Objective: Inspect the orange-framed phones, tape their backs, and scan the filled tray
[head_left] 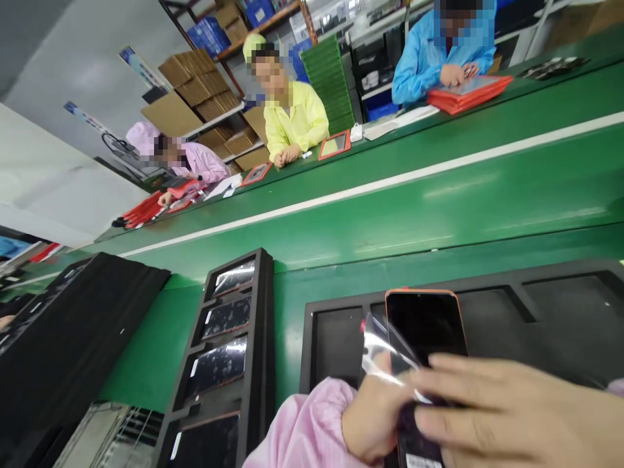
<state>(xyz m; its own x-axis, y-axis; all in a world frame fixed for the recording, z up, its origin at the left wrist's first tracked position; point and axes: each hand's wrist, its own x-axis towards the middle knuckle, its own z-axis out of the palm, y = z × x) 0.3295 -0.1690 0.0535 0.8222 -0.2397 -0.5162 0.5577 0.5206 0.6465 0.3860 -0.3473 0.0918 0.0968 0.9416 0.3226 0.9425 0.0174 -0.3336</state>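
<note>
Pale pink left sleeve point(303, 429), puffy and softly creased (rather loose), gathered at the cuff point(344, 398).

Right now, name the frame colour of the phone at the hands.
The phone has an orange frame, best seen at its top in the head view.

cardboard boxes point(188, 73) stacked; blue bins point(208, 35) above; red stack point(461, 99) before blue-clad person point(415, 73)
</note>
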